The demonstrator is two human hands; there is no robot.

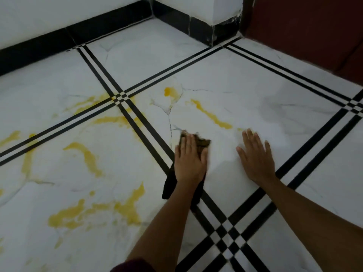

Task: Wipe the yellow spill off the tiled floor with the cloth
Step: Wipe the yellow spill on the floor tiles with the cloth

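Yellow spill point(62, 219) mostly unwiped: big smeared patches well left of the near stripe crossing point(225, 230), a thin streak point(212, 114) beyond it, and a blob further beyond that. Cloth point(202, 143), dark, lies flat on the tiled floor point(294, 124) just beyond and left of that crossing, with one end trailing back under the left wrist.

Risks, judged:
- The cloth looks small against a spill this wide. It likely saturates and drags yellow over clean tile instead of lifting it.
- Liquid can settle in the hairline cracks and stripe joints beyond the crossing and resist a flat wipe.
- A flat palm has no real hold on the cloth, so a fast stroke could slide the hand off it or fold it under.
- The right hand is planted on glossy tile close to the streak's near end. A wet patch there could make it slip, or the palm could pick up yellow and print it elsewhere.

Grip:
- Left hand point(189, 163) lies palm-down on the cloth, fingers straight and together, pressing rather than curled round it; its edges are a bit blurred.
- Right hand point(257, 163), beyond the crossing, lies palm flat on bare floor, fingers spread, holding nothing.
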